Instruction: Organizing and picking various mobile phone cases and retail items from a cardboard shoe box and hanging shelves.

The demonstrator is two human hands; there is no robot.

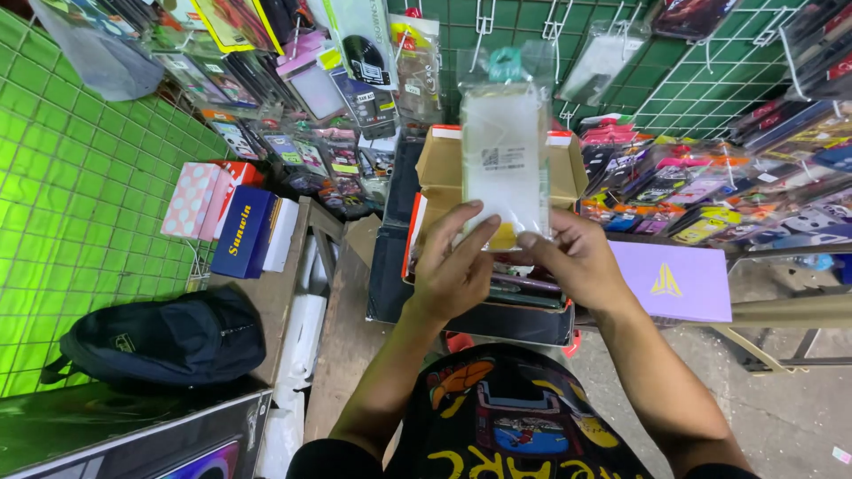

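Holding a clear plastic packet [504, 155] upright at the centre of the frame, both hands grip its lower edge. The left hand [454, 266] pinches the bottom left corner, its fingers closed on the plastic, and the right hand [577, 257] closes on the bottom right corner in the same way. The packet is see-through with a pale card or case inside and a hang tab at its top; what exactly it holds cannot be told.

Just behind and below the packet stands an open cardboard box [444, 164] with its flaps raised, set on a dark blue box [484, 319]. Flat packets lie stacked inside the opening at the lower centre, mostly hidden by the hands.

At the right centre a lilac flat box [674, 282] lies on a shelf edge, and above it a row of colourful packed cases [710, 191] leans in a rack. In the upper part of the frame more clear packets [355, 80] hang from hooks on a green wire grid [710, 80].

At the left centre a pink dotted box [189, 200] and a blue box [241, 231] stand side by side on a wooden surface [266, 302]. A dark backpack [164, 337] lies at the lower left against the green tiled wall [71, 204].
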